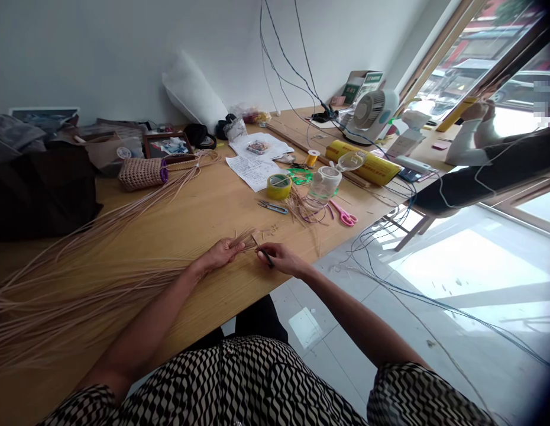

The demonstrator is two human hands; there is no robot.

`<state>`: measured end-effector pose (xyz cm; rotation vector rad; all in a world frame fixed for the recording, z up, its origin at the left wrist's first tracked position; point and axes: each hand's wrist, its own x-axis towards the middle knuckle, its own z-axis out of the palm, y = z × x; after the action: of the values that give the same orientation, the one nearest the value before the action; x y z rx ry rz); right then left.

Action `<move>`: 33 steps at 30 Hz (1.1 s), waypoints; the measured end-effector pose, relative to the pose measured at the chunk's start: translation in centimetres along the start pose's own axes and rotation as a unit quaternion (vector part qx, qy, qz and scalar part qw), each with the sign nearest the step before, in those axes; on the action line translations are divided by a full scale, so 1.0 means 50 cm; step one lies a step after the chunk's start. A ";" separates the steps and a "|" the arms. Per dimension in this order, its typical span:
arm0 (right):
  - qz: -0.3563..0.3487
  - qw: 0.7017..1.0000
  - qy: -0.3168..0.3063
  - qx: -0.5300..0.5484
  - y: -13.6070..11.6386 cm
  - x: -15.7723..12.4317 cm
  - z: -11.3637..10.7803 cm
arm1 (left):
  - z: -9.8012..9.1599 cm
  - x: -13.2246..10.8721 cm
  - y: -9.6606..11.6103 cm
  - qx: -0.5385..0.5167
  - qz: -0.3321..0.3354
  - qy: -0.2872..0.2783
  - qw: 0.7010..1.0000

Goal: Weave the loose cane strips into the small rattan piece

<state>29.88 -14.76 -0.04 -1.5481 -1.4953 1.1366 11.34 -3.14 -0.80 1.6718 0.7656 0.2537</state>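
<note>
Here we've got a long hank of pale cane strands (80, 290) running off across the surface (222, 216), and our left grip (219, 253) is pressed together around it near the tips, with a short fan of ends poking out just past the fingers. Our right grip (279, 258) is pinching a slim dark tool (267, 257), hard to say exactly what kind, and its tip sits right beside those ends. Tip from us: keep the left pinch snug so the strands don't slide, keep both wrists low over the surface, and work the point in small, light moves, one strand at a time. The rest of the hank trails away on the left grip's side, while the small snips (272, 207) and pink scissors (345, 213) lie ahead of the right grip, within easy reach.
</note>
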 end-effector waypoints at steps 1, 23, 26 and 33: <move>0.001 1.000 -0.006 -0.003 -0.003 0.002 -0.001 | 0.000 0.000 -0.001 0.004 0.004 -0.002 1.000; 0.009 1.000 0.026 -0.001 -0.007 -0.013 -0.005 | -0.004 0.003 0.004 -0.013 -0.051 -0.004 0.999; 0.007 1.000 -0.007 0.016 -0.001 -0.008 -0.008 | -0.004 0.005 0.002 -0.012 -0.048 -0.009 0.999; -0.015 1.000 -0.008 -0.022 -0.005 -0.009 -0.017 | -0.005 0.005 -0.001 -0.016 -0.051 -0.016 0.998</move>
<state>30.62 -15.12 0.57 -1.5441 -1.5585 1.1077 11.38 -2.79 -0.83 1.5982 0.8161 0.1673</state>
